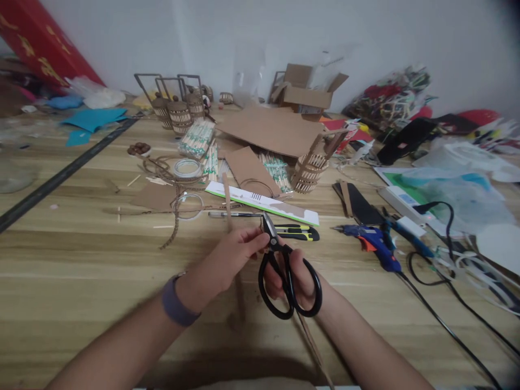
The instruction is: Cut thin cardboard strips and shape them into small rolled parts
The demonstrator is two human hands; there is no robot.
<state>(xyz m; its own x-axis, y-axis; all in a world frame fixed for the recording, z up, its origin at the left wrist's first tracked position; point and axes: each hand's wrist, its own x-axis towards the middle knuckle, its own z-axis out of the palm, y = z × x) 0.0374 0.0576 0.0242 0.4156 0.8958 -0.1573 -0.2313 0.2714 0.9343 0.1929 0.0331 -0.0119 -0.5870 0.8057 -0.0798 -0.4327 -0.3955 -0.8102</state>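
Observation:
Black-handled scissors (280,260) are in my right hand (303,279), its fingers in and around the handle loops. The blades point up and away, close together. At the blades, my left hand (244,250) is closed in a pinch; what its fingertips grip is hidden. A thin brown strip (312,344) hangs from beneath my right hand towards the table's front edge. Another brown cardboard strip (226,200) runs under my left hand. Just beyond the blades lie a yellow-and-black utility knife (300,233) and a pen (227,215).
A blue glue gun (376,244) with a trailing cord lies right. Beyond my hands are a white-and-green strip (264,203), cardboard sheets (272,127), tape rolls (187,168), braided cord (175,222) and a small slatted basket (311,170). Several similar baskets (179,114) stand at the back left.

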